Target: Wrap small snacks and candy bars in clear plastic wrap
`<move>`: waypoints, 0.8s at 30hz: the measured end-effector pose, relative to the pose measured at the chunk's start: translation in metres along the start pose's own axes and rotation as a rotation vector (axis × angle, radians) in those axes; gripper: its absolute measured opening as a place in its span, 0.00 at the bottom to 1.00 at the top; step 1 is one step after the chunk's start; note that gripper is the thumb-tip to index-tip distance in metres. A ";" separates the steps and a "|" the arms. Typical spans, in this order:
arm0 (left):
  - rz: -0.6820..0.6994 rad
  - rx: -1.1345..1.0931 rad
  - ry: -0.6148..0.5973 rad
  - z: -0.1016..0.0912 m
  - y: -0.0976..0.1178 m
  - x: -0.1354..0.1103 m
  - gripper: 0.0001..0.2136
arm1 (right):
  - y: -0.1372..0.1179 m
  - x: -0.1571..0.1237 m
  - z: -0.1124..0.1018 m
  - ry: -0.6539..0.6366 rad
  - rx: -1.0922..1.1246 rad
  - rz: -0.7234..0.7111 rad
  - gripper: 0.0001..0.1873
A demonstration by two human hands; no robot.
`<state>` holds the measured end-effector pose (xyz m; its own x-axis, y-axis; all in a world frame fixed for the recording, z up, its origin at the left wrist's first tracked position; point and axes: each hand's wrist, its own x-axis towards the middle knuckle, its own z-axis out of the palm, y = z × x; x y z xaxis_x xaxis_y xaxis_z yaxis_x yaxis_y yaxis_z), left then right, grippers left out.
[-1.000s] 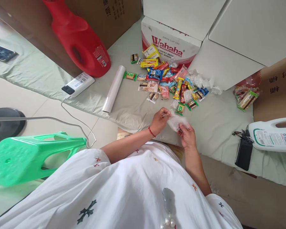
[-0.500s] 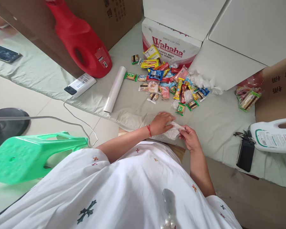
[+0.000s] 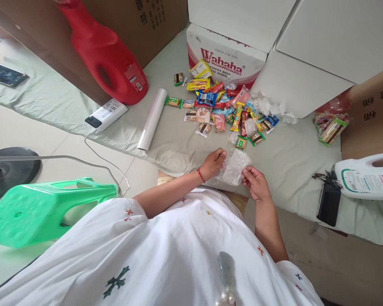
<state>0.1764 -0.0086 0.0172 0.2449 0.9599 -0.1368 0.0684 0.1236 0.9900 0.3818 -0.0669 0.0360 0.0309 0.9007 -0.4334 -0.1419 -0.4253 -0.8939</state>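
Between my hands, close to the near edge of the covered surface, a crinkled piece of clear plastic wrap [image 3: 235, 167] is spread out. My left hand [image 3: 214, 163], with a red string at the wrist, pinches its left side. The right edge is gripped by the thumb and fingers of my right hand [image 3: 254, 182]. Just beyond lies a pile of small wrapped snacks [image 3: 225, 106] in many colours. Crumpled clear wrap [image 3: 268, 105] sits at the pile's right side. A white roll of film [image 3: 152, 120] lies to the left of the snacks.
A red jug [image 3: 110, 59], a white device [image 3: 107, 114] and a phone [image 3: 6, 74] are on the left. A Wahaha box [image 3: 225, 59] stands behind the snacks. At right are a bag of snacks [image 3: 333, 129], a white bottle [image 3: 367, 178] and a black key case [image 3: 329, 205]. A green stool [image 3: 28, 212] is lower left.
The plastic wrap, bunched and partly folded before, is now opened out flat between my hands. My left hand has moved slightly left and closed on its edge; the right hand keeps its hold.
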 end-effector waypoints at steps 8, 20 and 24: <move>0.118 0.127 0.037 0.002 0.004 -0.009 0.24 | -0.002 0.012 0.015 0.243 0.041 -0.157 0.27; 0.083 0.041 0.086 -0.015 0.008 -0.003 0.22 | -0.016 0.019 -0.005 0.191 -0.063 -0.247 0.23; 0.101 0.008 0.070 -0.018 0.007 -0.002 0.21 | -0.020 0.017 -0.010 0.165 -0.108 -0.270 0.22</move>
<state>0.1594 -0.0054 0.0254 0.1825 0.9826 -0.0337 0.0543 0.0242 0.9982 0.3956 -0.0437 0.0456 0.2138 0.9594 -0.1839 -0.0013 -0.1879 -0.9822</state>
